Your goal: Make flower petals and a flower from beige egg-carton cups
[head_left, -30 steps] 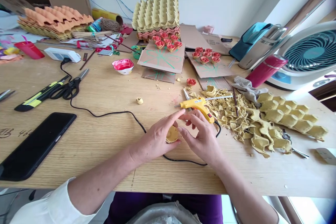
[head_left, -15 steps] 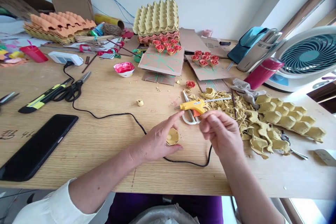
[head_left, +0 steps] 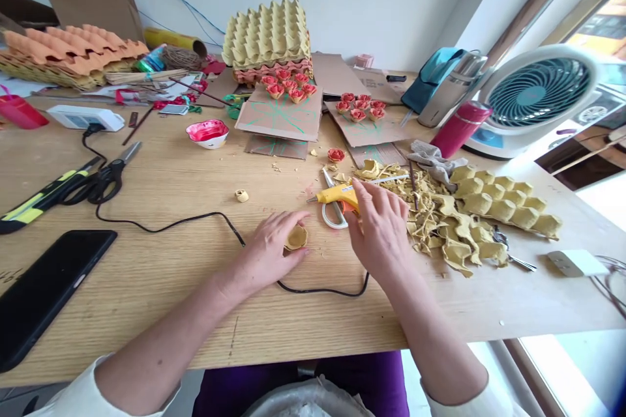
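Left fingers (head_left: 287, 221): loosely bent around the yellow cup (head_left: 296, 239)
Right fingers (head_left: 366, 201): half-curled over the glue gun (head_left: 335, 195); grip unclear

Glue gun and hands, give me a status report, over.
Left hand curled around cup. Right hand at glue gun, grip unclear. Scissors partly under it; cord loops near both hands.
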`<state>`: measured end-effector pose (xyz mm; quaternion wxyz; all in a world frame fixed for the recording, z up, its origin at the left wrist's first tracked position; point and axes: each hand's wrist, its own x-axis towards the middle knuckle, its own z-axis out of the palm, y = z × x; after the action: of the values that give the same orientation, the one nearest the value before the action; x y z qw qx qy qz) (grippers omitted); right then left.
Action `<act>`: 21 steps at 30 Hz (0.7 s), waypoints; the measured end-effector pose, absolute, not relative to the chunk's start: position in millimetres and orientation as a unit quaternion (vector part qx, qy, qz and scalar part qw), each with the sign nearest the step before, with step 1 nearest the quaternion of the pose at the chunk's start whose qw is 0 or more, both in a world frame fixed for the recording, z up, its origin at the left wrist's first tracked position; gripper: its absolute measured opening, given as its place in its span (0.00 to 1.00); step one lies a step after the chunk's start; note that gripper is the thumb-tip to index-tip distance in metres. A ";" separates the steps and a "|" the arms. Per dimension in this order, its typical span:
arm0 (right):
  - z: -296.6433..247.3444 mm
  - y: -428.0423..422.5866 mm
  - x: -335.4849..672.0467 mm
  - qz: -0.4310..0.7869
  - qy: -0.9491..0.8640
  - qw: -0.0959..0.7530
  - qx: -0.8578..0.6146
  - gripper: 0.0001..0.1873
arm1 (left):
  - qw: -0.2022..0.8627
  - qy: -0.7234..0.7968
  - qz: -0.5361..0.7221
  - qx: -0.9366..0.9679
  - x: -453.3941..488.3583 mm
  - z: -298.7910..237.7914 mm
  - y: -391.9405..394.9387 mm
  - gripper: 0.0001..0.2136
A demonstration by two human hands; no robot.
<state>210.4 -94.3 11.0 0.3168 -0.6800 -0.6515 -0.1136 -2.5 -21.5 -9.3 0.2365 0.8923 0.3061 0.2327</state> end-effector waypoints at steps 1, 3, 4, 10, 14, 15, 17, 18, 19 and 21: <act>9.7 -94.0 207.2 -0.121 -0.658 0.297 -0.681 0.27 | 0.217 0.305 0.232 0.898 -4.0 -8.0 -21.0 0.24; 7.6 -93.5 203.3 -0.131 -0.660 0.275 -0.687 0.29 | 0.178 0.296 0.248 0.905 -5.4 -2.9 -22.8 0.24; 6.5 -93.4 202.2 -0.137 -0.656 0.265 -0.693 0.29 | 0.163 0.286 0.265 0.906 -4.7 1.0 -25.4 0.23; -3.9 -91.6 199.6 -0.170 -0.644 0.222 -0.712 0.29 | 0.140 0.152 0.302 0.931 27.8 31.6 -66.8 0.18; -8.9 -90.0 202.4 -0.190 -0.621 0.240 -0.721 0.30 | 0.081 0.181 0.286 0.938 56.1 38.5 -110.7 0.14; -9.1 -89.9 203.9 -0.194 -0.612 0.244 -0.727 0.30 | 0.062 0.174 0.276 0.943 60.9 38.6 -120.0 0.11; -8.9 -90.4 207.0 -0.197 -0.603 0.249 -0.732 0.31 | 0.026 0.111 0.256 0.960 68.1 39.0 -131.7 0.11; -8.9 -91.1 208.3 -0.199 -0.605 0.253 -0.728 0.31 | 0.024 0.080 0.256 0.963 71.0 39.8 -133.5 0.10; -9.1 -91.9 209.4 -0.202 -0.609 0.259 -0.722 0.32 | 0.027 0.074 0.265 0.961 73.7 41.0 -132.9 0.10; -9.9 -93.7 210.7 -0.207 -0.619 0.277 -0.706 0.32 | -0.019 0.133 0.286 0.949 78.5 43.5 -128.3 0.16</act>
<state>210.7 -93.7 -9.9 0.2770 -0.7056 -0.6186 -0.2068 78.5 -128.3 43.5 -0.0191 0.9489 0.1325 0.2857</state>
